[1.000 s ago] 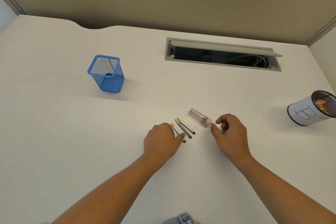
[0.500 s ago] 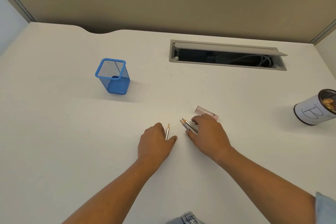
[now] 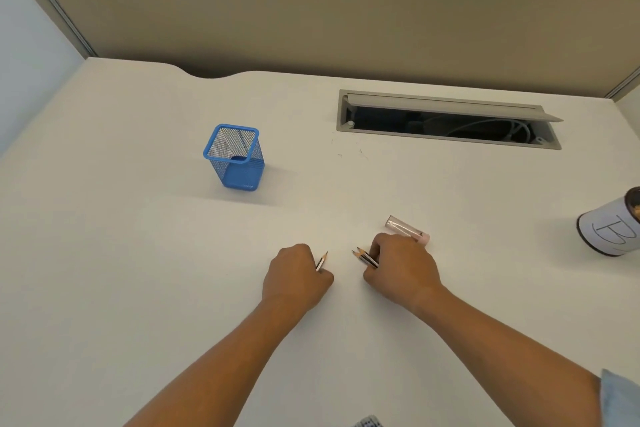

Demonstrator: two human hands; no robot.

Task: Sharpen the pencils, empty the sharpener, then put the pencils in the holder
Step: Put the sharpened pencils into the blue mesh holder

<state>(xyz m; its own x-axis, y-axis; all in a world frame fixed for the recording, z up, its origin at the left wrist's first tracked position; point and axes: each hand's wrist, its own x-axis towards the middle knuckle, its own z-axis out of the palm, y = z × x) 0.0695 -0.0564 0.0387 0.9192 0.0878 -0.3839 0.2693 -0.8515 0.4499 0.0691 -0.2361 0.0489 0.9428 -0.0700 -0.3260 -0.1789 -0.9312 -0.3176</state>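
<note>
My left hand [image 3: 296,276] is closed around one short pencil [image 3: 322,260], whose sharpened tip points away from me. My right hand [image 3: 401,269] grips two pencils [image 3: 365,256] side by side, tips pointing up and left. Just beyond my right hand, the pink sharpener [image 3: 407,229] with its clear cap lies on the white desk [image 3: 138,253]. A blue mesh pencil holder [image 3: 235,158] stands upright farther off to the left, nothing visible inside.
A white cup [image 3: 613,229] marked "B", holding pencil shavings, stands at the right edge. An open grey cable tray [image 3: 446,121] with wires is set into the desk at the back. A beige partition wall rises behind the desk.
My left hand picked one pencil from the group of three. My right hand left the sharpener and closed on the other two pencils. The view tilted up.
</note>
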